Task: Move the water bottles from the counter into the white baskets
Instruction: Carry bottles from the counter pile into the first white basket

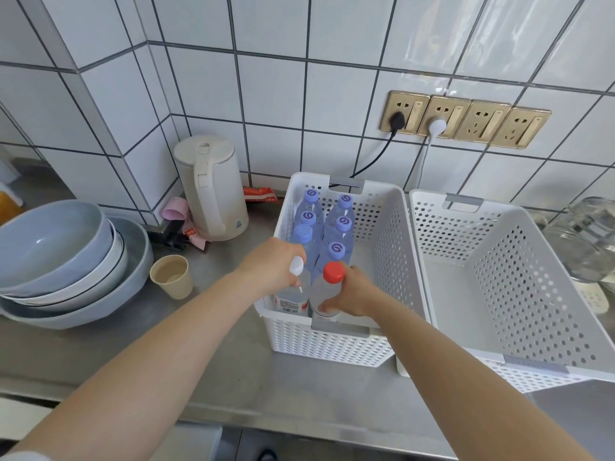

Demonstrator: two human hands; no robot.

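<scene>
Two white perforated baskets stand side by side on the steel counter. The left basket holds several upright blue-capped water bottles in two rows along its left side. At its near end my left hand grips a white-capped bottle that stands inside the basket. Beside it, my right hand is wrapped around a red-capped bottle, also inside the basket. The right basket has nothing in it.
A white electric kettle stands against the tiled wall left of the baskets. Stacked grey-blue bowls and a beige cup sit at the left. Glass jars are at the far right. Wall sockets have two cords hanging down behind the baskets.
</scene>
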